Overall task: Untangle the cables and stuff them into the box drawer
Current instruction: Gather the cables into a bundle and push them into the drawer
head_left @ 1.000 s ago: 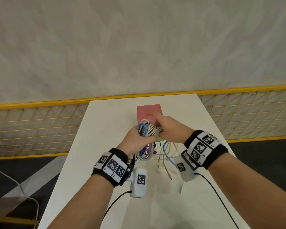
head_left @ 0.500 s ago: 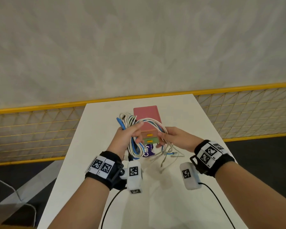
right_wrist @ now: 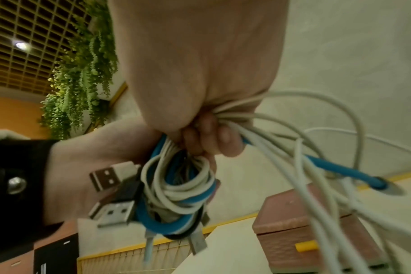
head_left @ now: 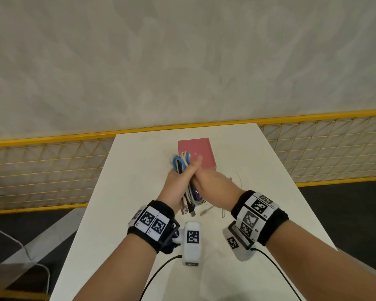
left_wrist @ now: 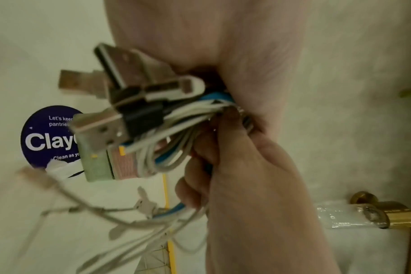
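Head view looks down over the table (head_left: 126, 192); both wrist views closely share the cables (left_wrist: 176, 129).

Tangled bundle of white, blue and black USB cables (head_left: 183, 170) gripped upright above the white table, just in front of the box. Looped bends bunched at the top, over the fist; metal USB plugs (left_wrist: 101, 128) poking out below, beside the wrist. Several loose white strands and one blue-sleeved end (right_wrist: 345, 170) trailing off to the right, down toward the tabletop. Small pink box with stacked drawers (head_left: 197, 154) standing at the table's far middle, pink lid up, a yellow pull tab (right_wrist: 306, 246) on a shut pink drawer front, a green layer beneath.
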